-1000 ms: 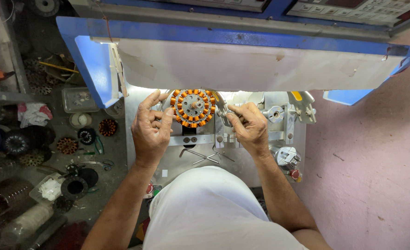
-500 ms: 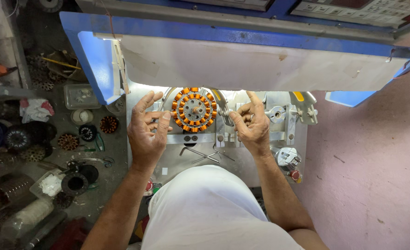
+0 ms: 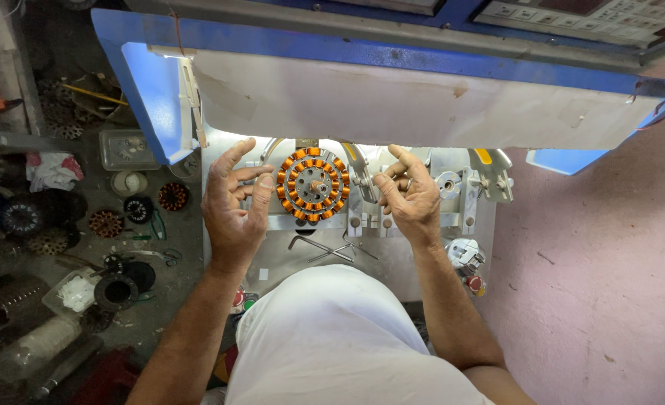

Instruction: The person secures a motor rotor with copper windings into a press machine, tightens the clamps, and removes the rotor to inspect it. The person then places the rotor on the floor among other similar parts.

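A round stator (image 3: pixel 313 184) wound with orange copper coils sits on a spindle in the middle of a grey metal machine bed (image 3: pixel 392 255). My left hand (image 3: pixel 233 201) hovers just left of the stator, fingers spread, holding nothing. To the right of the stator is my right hand (image 3: pixel 409 195), palm turned toward it and fingers loosely curled; they are close to a metal clamp lever (image 3: pixel 364 180) between hand and stator. A ring shows on one finger. Neither hand touches the coils.
A blue machine housing (image 3: pixel 362 52) with a pale cover flap overhangs the bed. Hex keys (image 3: pixel 325 247) lie on the bed near my body. Yellow-tipped clamps (image 3: pixel 490 172) stand at the right. The dark floor at the left holds several other stators (image 3: pixel 172 196), spools and a plastic box.
Both hands have drawn back from the stator and opened: the left has let go of its edge, and the right has released the lever area and turned its palm inward.
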